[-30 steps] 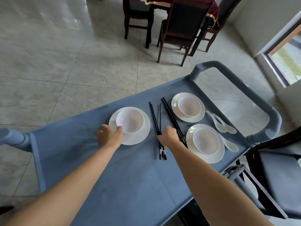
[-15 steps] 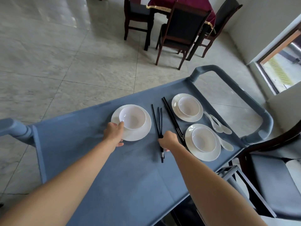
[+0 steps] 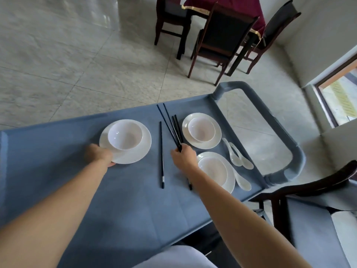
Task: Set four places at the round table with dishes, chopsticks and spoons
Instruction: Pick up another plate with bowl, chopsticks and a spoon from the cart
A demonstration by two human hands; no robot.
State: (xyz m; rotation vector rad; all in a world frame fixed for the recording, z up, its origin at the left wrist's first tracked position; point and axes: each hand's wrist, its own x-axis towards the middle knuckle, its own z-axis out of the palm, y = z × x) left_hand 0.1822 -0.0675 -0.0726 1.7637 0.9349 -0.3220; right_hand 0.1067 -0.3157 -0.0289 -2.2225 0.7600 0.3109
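Observation:
On the blue cart [image 3: 116,200], my left hand [image 3: 98,154] grips the near rim of a white plate [image 3: 143,149] that carries a white bowl [image 3: 125,135]. My right hand [image 3: 184,157] is closed on a bundle of black chopsticks [image 3: 172,125] whose tips fan out toward the cart's far edge. One single chopstick [image 3: 161,155] lies flat between my hands. Two more plate-and-bowl sets sit to the right, a far set [image 3: 201,130] and a near set [image 3: 214,173] partly hidden by my right wrist. Three white spoons [image 3: 238,159] lie beside them.
The cart handle [image 3: 280,130] loops at the right end. A dark wooden chair [image 3: 309,192] stands close at the right. Across the tiled floor is a table with a red cloth [image 3: 226,8] and several dark chairs [image 3: 220,39]. A doorway [image 3: 340,97] opens at the right.
My right hand has gathered the chopsticks and raised their tips off the cart, leaving one behind. My left hand slid from the bowl's side to the plate's near rim.

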